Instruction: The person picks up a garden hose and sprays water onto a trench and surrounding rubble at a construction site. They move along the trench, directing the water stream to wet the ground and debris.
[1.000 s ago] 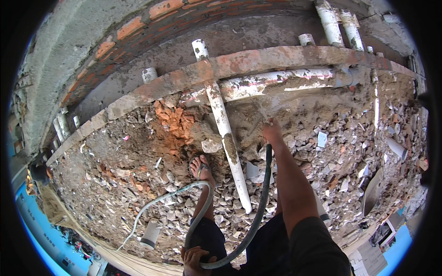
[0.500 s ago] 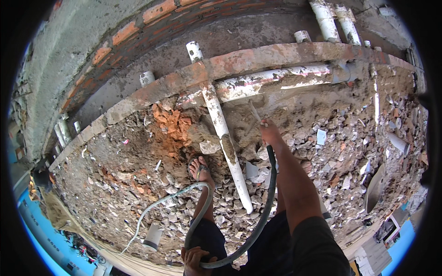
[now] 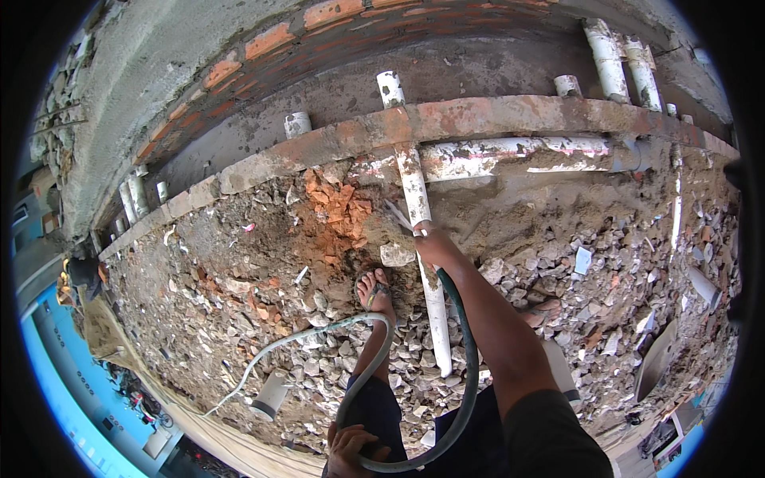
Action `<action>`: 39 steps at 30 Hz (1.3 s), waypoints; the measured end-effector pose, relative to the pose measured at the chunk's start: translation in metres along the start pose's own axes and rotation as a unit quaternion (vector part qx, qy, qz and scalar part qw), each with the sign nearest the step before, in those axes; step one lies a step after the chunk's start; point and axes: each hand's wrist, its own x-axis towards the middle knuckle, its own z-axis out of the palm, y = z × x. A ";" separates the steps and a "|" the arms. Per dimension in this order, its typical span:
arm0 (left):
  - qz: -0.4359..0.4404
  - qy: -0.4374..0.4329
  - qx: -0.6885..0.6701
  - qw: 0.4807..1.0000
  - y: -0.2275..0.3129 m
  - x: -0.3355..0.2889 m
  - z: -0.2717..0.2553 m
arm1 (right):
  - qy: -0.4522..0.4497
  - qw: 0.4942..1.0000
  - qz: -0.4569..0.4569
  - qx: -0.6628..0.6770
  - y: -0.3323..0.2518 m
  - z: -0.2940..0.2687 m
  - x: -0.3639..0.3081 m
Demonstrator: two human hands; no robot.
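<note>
Green hose (image 3: 472,354) fills the grip of the right hand (image 3: 433,244), its fingers wrapped close around the hose's upper end; from that grip a pale grey streak (image 3: 398,213), spout or water, I cannot tell which, points up and left toward broken orange brick (image 3: 340,209); the hand overlaps a slender white pipe (image 3: 436,315), whose long axis runs from the brick ledge (image 3: 486,115) down and slightly right, so streak and pipe lie at an angle, touching or not I cannot tell; below the grip the hose bows right, then loops back to the left hand (image 3: 351,448), curled around it at the lower edge; the right hand is far nearer the brick; farther out, a thicker white pipe (image 3: 514,149) lies along the ledge.
</note>
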 end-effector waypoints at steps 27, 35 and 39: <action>0.076 -0.021 -0.018 0.997 -0.116 -0.055 -0.257 | 0.062 0.979 0.104 0.164 -0.065 0.081 -0.001; -0.192 -0.144 0.318 0.917 -0.073 -0.054 -0.409 | 0.027 0.975 0.042 0.217 -0.102 0.185 -0.023; -0.081 -0.040 0.131 0.987 -0.110 -0.036 -0.386 | 0.039 0.958 0.113 0.260 -0.104 0.147 -0.040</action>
